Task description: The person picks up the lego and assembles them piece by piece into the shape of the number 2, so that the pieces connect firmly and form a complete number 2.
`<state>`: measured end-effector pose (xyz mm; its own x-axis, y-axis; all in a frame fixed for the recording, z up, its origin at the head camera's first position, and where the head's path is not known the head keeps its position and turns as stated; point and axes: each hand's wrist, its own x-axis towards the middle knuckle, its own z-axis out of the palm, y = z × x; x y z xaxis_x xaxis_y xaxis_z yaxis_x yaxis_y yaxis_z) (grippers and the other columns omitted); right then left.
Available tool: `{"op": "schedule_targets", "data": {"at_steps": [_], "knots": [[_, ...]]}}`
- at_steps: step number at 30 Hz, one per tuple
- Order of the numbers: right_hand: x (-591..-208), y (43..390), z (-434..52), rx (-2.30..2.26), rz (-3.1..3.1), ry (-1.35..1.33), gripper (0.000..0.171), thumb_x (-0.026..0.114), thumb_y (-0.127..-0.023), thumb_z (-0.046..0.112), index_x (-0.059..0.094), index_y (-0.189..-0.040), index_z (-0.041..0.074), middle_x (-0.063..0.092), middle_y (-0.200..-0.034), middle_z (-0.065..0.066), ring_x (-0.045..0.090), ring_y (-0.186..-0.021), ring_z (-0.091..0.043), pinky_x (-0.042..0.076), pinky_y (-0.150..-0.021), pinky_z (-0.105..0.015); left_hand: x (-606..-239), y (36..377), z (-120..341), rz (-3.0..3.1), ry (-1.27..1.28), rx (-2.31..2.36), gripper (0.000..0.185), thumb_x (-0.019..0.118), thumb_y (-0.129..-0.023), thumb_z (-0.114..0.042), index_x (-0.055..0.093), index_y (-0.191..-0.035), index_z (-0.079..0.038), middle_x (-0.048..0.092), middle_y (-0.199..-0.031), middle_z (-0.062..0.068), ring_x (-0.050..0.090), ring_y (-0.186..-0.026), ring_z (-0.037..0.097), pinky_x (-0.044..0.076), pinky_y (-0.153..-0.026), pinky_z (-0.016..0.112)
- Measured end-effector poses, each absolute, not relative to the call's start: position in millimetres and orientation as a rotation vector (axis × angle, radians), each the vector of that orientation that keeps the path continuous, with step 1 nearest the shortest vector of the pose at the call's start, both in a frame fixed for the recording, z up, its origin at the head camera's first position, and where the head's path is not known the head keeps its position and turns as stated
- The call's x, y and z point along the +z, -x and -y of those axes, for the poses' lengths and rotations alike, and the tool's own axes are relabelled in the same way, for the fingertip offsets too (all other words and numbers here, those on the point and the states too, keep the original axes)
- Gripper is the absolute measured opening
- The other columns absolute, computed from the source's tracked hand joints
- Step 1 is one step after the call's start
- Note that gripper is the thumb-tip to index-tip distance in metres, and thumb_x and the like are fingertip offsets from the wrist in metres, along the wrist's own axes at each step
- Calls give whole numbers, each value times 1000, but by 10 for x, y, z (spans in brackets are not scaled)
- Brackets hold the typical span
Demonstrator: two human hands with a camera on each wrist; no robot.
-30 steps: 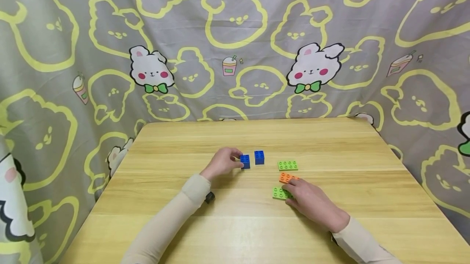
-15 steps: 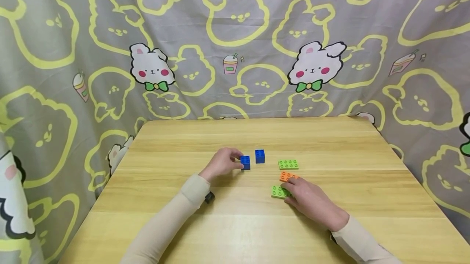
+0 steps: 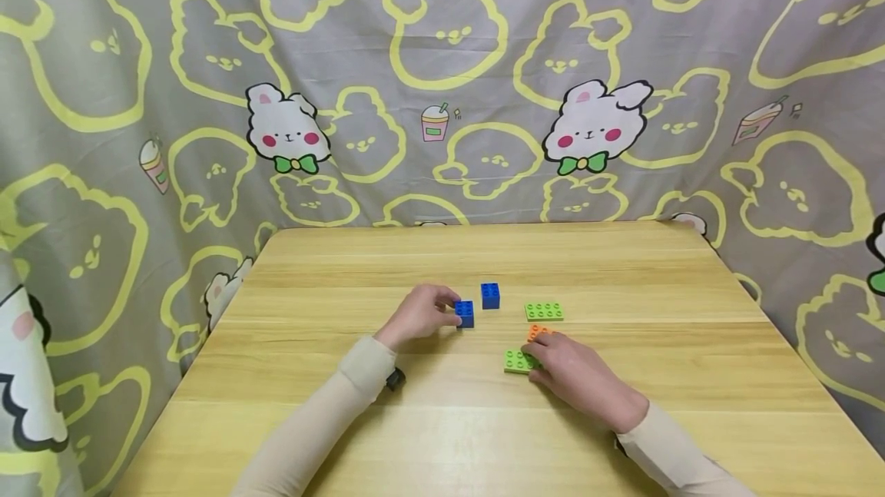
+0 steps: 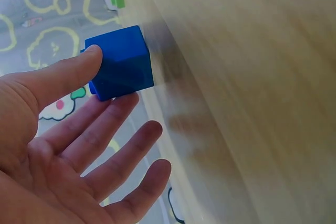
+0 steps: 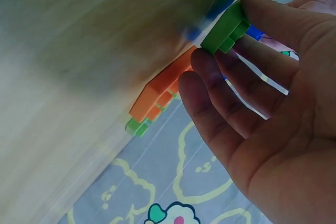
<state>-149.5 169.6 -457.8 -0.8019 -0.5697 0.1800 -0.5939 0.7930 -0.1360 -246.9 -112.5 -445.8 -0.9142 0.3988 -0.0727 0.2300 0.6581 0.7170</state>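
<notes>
My left hand (image 3: pixel 418 314) pinches a small square blue toy brick (image 3: pixel 465 316) between thumb and fingers. In the left wrist view the thumb lies on one side of that blue brick (image 4: pixel 123 64), and the other fingers spread below. My right hand (image 3: pixel 588 378) holds the nearer flat light green brick (image 3: pixel 513 362) by its right end, which the fingers partly cover. The right wrist view shows this green brick (image 5: pixel 226 30) between thumb and fingers, studs facing the palm. Right behind it lies an orange brick (image 3: pixel 538 332), partly hidden by the right hand.
A second blue brick (image 3: pixel 490 296) stands just beyond the held one. Another flat green brick (image 3: pixel 544 312) lies behind the orange one. All are on a wooden table (image 3: pixel 442 435), with a patterned curtain (image 3: pixel 484 167) along its back and sides.
My left hand has drawn the blue brick slightly toward me and right. My right hand has slid the near green brick a little left, away from the orange one.
</notes>
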Motion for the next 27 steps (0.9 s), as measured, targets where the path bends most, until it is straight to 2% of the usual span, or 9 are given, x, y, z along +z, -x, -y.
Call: {"op": "schedule_targets", "data": {"at_steps": [27], "knots": [[-4616,1582,-1521,299,2880,-995,33,83,-87,24,73,-115,10,71,-107,-4,68,-94,-20,59,-79,-38,-4239,2134,950,-2630,-645,1079,36,81,-90,-28,74,-121,-12,73,-121,2,65,-119,29,50,-102,48]]}}
